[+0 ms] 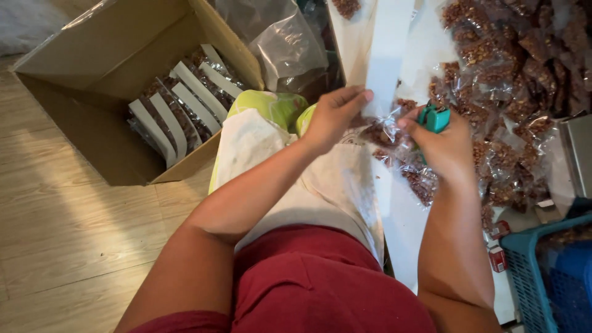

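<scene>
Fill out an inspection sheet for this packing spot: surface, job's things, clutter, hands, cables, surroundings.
Surface: pale wood-plank floor; white cloth over the lap.
Job's things: clear packet of brown pieces with a white card header; green stapler.
Clutter: pile of filled packets, empty clear bags.
Hands: left hand pinches the header; right hand grips the stapler.
Cables: nothing seen.
Surroundings: cardboard box holding finished packets; blue basket at right.

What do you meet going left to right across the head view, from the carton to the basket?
Cardboard box of packed bags → green cushion → left hand on a white header card → right hand holding a teal stapler → blue basket.
</scene>
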